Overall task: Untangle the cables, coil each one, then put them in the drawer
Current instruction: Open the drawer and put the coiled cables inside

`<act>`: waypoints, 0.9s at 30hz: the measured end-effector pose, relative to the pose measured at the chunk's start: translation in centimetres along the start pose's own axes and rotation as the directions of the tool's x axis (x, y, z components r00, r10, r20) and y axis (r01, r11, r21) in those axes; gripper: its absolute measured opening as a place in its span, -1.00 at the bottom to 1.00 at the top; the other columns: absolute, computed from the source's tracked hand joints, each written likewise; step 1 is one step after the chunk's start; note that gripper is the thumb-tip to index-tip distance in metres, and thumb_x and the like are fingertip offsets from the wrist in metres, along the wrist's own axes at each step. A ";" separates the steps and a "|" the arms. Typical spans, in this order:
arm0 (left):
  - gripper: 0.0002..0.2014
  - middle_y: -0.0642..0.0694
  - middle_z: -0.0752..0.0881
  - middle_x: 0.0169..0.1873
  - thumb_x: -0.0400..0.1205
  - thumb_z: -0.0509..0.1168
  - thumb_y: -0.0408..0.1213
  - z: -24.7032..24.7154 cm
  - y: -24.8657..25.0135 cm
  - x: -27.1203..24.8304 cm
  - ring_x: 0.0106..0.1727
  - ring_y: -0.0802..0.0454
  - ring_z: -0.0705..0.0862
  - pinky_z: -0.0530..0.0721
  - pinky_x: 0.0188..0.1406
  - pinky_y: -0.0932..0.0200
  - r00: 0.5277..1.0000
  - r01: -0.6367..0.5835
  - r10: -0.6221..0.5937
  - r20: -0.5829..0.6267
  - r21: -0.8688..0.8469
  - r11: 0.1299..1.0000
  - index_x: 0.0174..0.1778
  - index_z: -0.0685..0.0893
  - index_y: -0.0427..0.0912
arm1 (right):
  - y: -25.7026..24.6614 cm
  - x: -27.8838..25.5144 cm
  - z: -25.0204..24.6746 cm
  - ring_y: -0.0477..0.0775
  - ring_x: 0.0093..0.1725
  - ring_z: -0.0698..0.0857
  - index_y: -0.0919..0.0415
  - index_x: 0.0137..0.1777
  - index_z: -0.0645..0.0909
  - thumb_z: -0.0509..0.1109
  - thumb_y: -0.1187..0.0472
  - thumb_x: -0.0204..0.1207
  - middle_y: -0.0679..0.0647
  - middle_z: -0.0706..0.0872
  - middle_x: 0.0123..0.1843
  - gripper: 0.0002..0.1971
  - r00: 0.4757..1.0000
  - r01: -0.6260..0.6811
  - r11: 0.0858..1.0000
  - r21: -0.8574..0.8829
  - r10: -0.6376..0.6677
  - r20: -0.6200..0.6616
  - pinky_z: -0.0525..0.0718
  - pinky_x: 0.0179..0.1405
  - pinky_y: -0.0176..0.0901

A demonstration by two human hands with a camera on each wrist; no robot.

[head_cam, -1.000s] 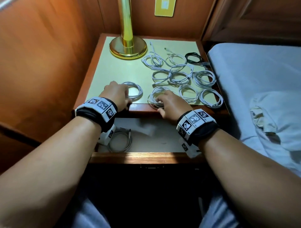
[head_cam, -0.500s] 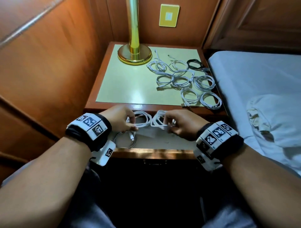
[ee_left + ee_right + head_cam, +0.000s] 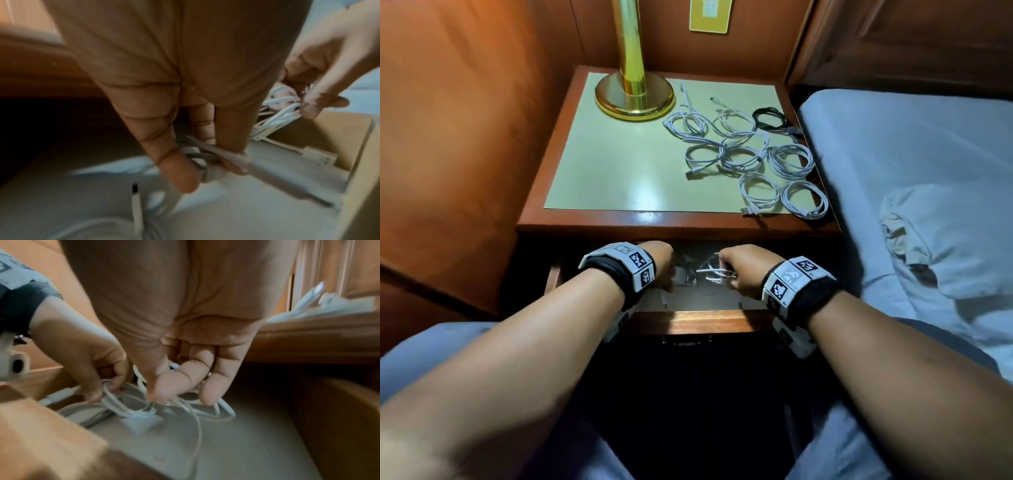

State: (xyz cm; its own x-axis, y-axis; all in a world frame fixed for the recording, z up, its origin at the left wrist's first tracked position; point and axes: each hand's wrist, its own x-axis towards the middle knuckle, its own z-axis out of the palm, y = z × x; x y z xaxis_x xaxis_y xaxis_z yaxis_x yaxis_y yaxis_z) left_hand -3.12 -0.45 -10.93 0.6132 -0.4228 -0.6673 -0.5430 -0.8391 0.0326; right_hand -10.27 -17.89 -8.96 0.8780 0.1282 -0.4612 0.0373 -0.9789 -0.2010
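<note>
Both hands reach into the open drawer (image 3: 705, 320) under the nightstand top. My left hand (image 3: 662, 262) pinches a coiled white cable (image 3: 207, 160) between thumb and fingers, low over the drawer floor. My right hand (image 3: 739, 270) grips another white coil (image 3: 714, 272) just right of it; its fingers curl round the loops (image 3: 180, 400). An earlier coil (image 3: 86, 415) lies on the drawer floor near the front wall. Several white coiled cables (image 3: 750, 161) and one black cable (image 3: 770, 118) lie on the nightstand top (image 3: 619, 164).
A brass lamp base (image 3: 635, 97) stands at the back of the nightstand. Wooden wall panels close in the left side. A bed with a light blue sheet (image 3: 911, 154) and a pillow (image 3: 945, 236) runs along the right. The drawer front rail (image 3: 688, 322) is nearest me.
Both hands lifted a coil each off the nightstand's front edge, carried them down, and now hold them inside the drawer.
</note>
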 end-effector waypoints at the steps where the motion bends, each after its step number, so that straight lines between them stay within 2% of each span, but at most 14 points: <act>1: -0.59 -0.15 0.77 0.15 0.64 0.42 0.03 0.0 0.0 0.2 0.20 -0.13 0.73 0.61 0.12 0.12 1.000 0.009 -0.009 0.008 0.007 1.000 0.22 0.73 -0.22 | -0.3 0.4 0.3 0.10 0.01 0.70 0.06 -0.07 0.58 0.48 0.28 0.48 0.01 0.73 -0.02 -0.85 1.000 -0.001 1.000 -0.019 0.002 0.027 0.67 0.00 -0.09; 3: -0.66 -0.19 0.76 0.10 0.63 0.44 -0.02 0.1 0.1 0.3 0.14 -0.16 0.74 0.61 0.04 0.09 0.999 0.033 -0.034 0.032 0.023 0.999 0.12 0.75 -0.22 | -0.9 1.1 1.0 0.10 0.01 0.73 0.05 -0.02 0.66 0.54 0.12 0.45 -0.01 0.76 0.00 -0.84 0.993 0.002 0.998 -0.061 0.005 0.118 0.73 0.06 -0.04; 5: -0.67 -0.25 0.73 0.19 0.70 0.36 -0.10 0.2 0.1 0.2 0.21 -0.18 0.71 0.60 0.10 0.08 0.993 0.029 -0.036 0.110 0.065 0.997 0.23 0.71 -0.28 | -1.4 1.4 1.0 0.12 0.01 0.76 0.09 0.03 0.76 0.53 0.00 0.45 0.01 0.81 0.00 -0.77 0.978 0.013 0.995 -0.099 0.008 0.210 0.76 0.07 -0.02; 6: -0.65 -0.24 0.71 0.24 0.73 0.30 -0.13 0.2 0.1 0.0 0.25 -0.17 0.69 0.58 0.15 0.10 0.991 0.031 -0.041 0.129 0.083 0.996 0.33 0.68 -0.30 | -1.5 1.3 0.7 0.13 0.03 0.76 0.10 0.05 0.78 0.50 0.00 0.49 0.03 0.82 0.01 -0.76 0.973 0.023 0.994 -0.105 0.002 0.230 0.75 0.08 -0.03; 8: -0.63 -0.13 0.74 0.19 0.73 0.29 -0.10 -0.2 -0.3 -0.3 0.20 -0.13 0.71 0.62 0.18 0.11 0.992 0.029 -0.037 0.121 0.071 0.997 0.32 0.70 -0.28 | -1.8 1.0 -0.5 0.09 0.06 0.76 0.09 0.07 0.80 0.47 0.00 0.54 0.01 0.83 0.04 -0.78 0.982 0.038 0.998 -0.056 -0.027 0.187 0.73 0.12 -0.05; 10: -0.67 -0.08 0.81 0.16 0.67 0.36 -0.06 -1.5 -0.5 -1.1 0.10 -0.08 0.74 0.69 0.20 0.08 0.999 0.005 -0.007 0.038 0.032 0.999 0.22 0.80 -0.20 | -1.6 0.2 -2.4 0.01 0.04 0.73 0.04 0.03 0.80 0.46 0.00 0.56 -0.07 0.81 0.02 -0.82 0.998 0.040 0.998 0.051 -0.042 0.054 0.71 0.14 -0.09; 13: -0.78 -0.09 0.82 0.03 0.67 0.36 -0.12 -3.6 -0.5 -2.9 -0.06 -0.08 0.70 0.64 -0.04 0.14 0.986 -0.029 0.020 -0.166 -0.050 0.998 0.09 0.83 -0.13 | 0.1 -1.5 -5.4 -0.07 -0.04 0.71 -0.01 -0.08 0.76 0.48 0.03 0.56 -0.12 0.76 -0.10 -0.91 0.987 0.022 0.982 0.188 0.009 -0.161 0.63 0.01 -0.20; 16: -0.83 -0.08 0.78 -0.02 0.68 0.33 -0.10 -4.6 -0.4 -4.6 0.04 -0.13 0.72 0.68 0.02 0.08 0.906 -0.119 0.035 -0.422 -0.174 0.978 0.05 0.79 -0.03 | 3.7 -3.3 -6.9 -0.03 -0.08 0.70 0.06 -0.08 0.75 0.51 0.06 0.52 -0.05 0.76 -0.12 -0.91 0.924 -0.080 0.958 0.274 0.174 -0.339 0.63 -0.02 -0.16; 19: -0.74 -0.07 0.69 0.24 0.71 0.31 -0.12 -5.4 0.8 -4.3 0.24 -0.12 0.66 0.63 0.23 0.05 0.823 -0.206 0.050 -0.566 -0.216 0.954 0.28 0.72 -0.04 | 7.7 -3.9 -7.1 0.11 0.09 0.71 0.05 0.14 0.72 0.52 0.09 0.47 0.09 0.72 0.15 -0.75 0.823 -0.255 0.913 0.318 0.377 -0.425 0.66 0.16 -0.07; 20: -0.66 -0.05 0.60 0.39 0.71 0.31 -0.12 -5.8 1.5 -3.9 0.35 -0.10 0.61 0.59 0.34 0.05 0.813 -0.239 0.077 -0.577 -0.211 0.948 0.41 0.64 -0.03 | 8.6 -3.9 -6.9 0.16 0.18 0.69 0.05 0.26 0.67 0.52 0.09 0.47 0.14 0.66 0.26 -0.65 0.816 -0.300 0.901 0.314 0.413 -0.405 0.64 0.25 -0.04; 22: -0.46 0.01 0.33 0.65 0.72 0.31 -0.15 -7.0 3.4 -2.7 0.55 -0.08 0.48 0.50 0.50 0.01 0.812 -0.290 0.154 -0.563 -0.160 0.943 0.65 0.39 -0.02 | 9.6 -3.5 -6.6 0.20 0.35 0.63 0.06 0.45 0.56 0.50 0.09 0.50 0.18 0.51 0.46 -0.50 0.847 -0.329 0.903 0.277 0.412 -0.336 0.56 0.38 -0.03; 24: -0.29 0.06 0.06 0.75 0.72 0.32 -0.17 -8.2 5.5 -1.3 0.59 -0.10 0.45 0.52 0.49 -0.08 0.830 -0.298 0.215 -0.515 -0.083 0.951 0.75 0.14 -0.03 | 9.7 -3.1 -6.0 0.24 0.43 0.57 0.07 0.53 0.48 0.46 0.12 0.55 0.19 0.38 0.57 -0.47 0.881 -0.326 0.918 0.227 0.382 -0.280 0.49 0.41 -0.04; 25: -0.24 0.05 0.02 0.76 0.71 0.32 -0.16 -8.6 6.4 -0.5 0.58 -0.14 0.47 0.55 0.46 -0.12 0.848 -0.285 0.228 -0.478 -0.050 0.957 0.77 0.06 -0.04 | 9.7 -2.9 -5.6 0.26 0.41 0.57 0.07 0.53 0.48 0.43 0.14 0.57 0.19 0.34 0.58 -0.49 0.884 -0.328 0.920 0.215 0.379 -0.274 0.50 0.39 -0.03; 27: -0.25 -0.09 0.20 0.70 0.69 0.37 -0.12 -9.3 7.8 0.7 0.51 -0.23 0.53 0.58 0.40 -0.17 0.894 -0.242 0.225 -0.387 0.004 0.970 0.74 0.15 -0.10 | 9.8 -2.8 -5.1 0.27 0.31 0.63 0.06 0.44 0.52 0.43 0.18 0.58 0.17 0.35 0.54 -0.57 0.870 -0.332 0.918 0.217 0.387 -0.305 0.54 0.31 -0.02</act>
State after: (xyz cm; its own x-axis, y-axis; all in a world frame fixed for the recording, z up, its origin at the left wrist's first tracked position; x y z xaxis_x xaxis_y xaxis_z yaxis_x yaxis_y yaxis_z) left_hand -1.62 -10.48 -4.18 0.6480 -0.6994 -0.3014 -0.6779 -0.7101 0.1903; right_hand -9.91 -28.64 -5.26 0.9240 -0.3156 -0.2158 -0.3608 -0.9065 -0.2191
